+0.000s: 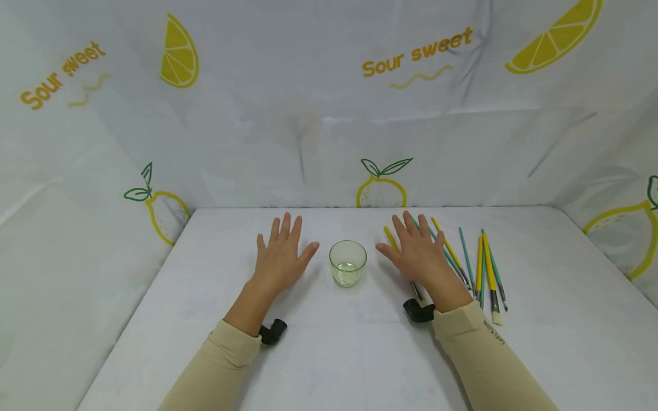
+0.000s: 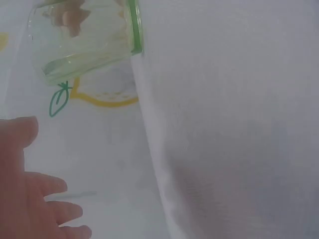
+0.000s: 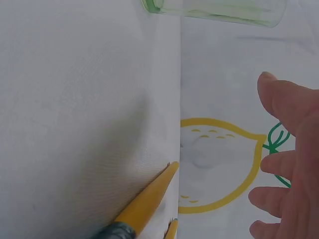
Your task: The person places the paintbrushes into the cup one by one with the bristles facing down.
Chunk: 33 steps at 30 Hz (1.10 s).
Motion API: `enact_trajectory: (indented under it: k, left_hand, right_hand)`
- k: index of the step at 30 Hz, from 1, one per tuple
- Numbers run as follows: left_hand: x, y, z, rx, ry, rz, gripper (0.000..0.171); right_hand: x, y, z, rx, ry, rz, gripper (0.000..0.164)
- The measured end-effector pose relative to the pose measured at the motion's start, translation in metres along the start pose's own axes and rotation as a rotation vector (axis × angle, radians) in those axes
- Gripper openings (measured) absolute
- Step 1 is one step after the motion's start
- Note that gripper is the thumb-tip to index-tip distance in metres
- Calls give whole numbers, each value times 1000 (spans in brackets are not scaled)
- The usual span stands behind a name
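Observation:
A clear greenish drinking glass [image 1: 348,264] stands upright between my two hands on the white table. My left hand [image 1: 279,258] is left of it, palm down with fingers spread, holding nothing. To its right, my right hand [image 1: 418,254] is spread the same way and overlaps some of the paintbrushes [image 1: 488,262] in the head view. Several brushes with yellow or teal handles lie loosely side by side, bristles toward me. The left wrist view shows the glass [image 2: 84,40] beyond the thumb; in the right wrist view a yellow brush handle [image 3: 149,199] lies below the hand.
A white cloth covers the table [image 1: 319,354]. Behind it hangs a white backdrop [image 1: 257,142] printed with lemons and lettering. A black wrist camera [image 1: 273,331] sits on the left wrist, another black camera [image 1: 418,311] on the right.

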<state>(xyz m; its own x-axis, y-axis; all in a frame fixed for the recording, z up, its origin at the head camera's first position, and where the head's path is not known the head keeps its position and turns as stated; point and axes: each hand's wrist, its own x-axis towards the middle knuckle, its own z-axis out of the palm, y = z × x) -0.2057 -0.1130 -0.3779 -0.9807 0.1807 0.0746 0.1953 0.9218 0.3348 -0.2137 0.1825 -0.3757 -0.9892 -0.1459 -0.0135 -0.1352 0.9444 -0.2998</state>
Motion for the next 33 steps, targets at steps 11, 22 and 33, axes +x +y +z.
enact_trajectory:
  k: [11, 22, 33]
  left_hand:
    - [4, 3, 1, -363, -9, 44, 73]
    - [7, 10, 11, -1014, -74, -52, 46]
    - [7, 24, 31, -1234, -226, -95, 36]
  right_hand:
    - [2, 3, -3, 142, 104, -10, 66]
    - [4, 8, -4, 136, -109, 191, 49]
    - [8, 16, 4, 190, -152, 209, 27]
